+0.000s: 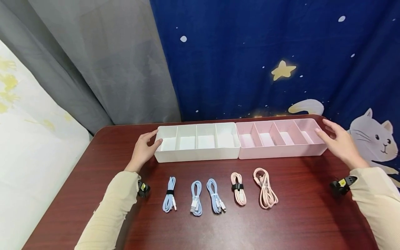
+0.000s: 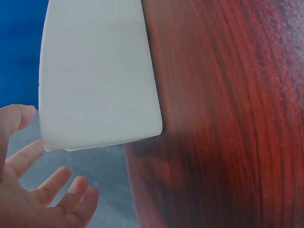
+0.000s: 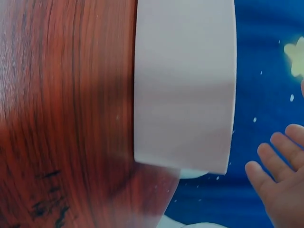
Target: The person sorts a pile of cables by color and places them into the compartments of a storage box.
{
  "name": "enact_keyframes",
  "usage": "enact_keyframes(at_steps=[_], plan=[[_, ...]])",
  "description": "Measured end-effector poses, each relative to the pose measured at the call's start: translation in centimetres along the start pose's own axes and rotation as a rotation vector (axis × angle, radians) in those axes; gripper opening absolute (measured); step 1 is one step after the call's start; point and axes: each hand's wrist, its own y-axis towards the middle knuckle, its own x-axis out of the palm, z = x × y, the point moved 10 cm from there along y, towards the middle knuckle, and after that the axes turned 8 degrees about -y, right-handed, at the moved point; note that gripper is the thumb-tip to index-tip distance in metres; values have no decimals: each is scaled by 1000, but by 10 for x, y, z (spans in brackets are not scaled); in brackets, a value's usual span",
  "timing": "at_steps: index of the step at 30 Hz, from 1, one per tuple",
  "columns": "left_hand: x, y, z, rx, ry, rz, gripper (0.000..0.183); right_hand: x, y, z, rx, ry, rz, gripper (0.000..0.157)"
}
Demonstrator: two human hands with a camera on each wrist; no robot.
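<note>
A white divided organizer box [image 1: 197,154] and a pink one [image 1: 282,151] stand end to end along the back of the table, each split into several compartments. My left hand [image 1: 144,149] is at the white box's left end, thumb and fingertips right at its rim. In the left wrist view its fingers [image 2: 57,183] are spread beside the box's end. At the pink box's right end is my right hand [image 1: 340,143], thumb close to the rim. The right wrist view shows its fingers [image 3: 275,164] extended and apart from the box.
In front of the boxes lie three coiled blue cables [image 1: 169,201] [image 1: 196,198] [image 1: 215,196] and two coiled pink cables [image 1: 239,194] [image 1: 265,189]. Black straps bind two coils. Behind the dark red table [image 1: 218,229] hang a grey curtain [image 1: 125,62] and a blue curtain [image 1: 237,62].
</note>
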Motion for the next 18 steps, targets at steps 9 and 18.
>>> enact_keyframes(at_steps=[9, 18], plan=[[0, 2, -7, -38, -7, 12, 49, 24, 38, 134, 29, 14, 125, 52], [1, 3, -20, -81, 41, 18, 49, 3, 13, 65, 38, -2, 56, 43]])
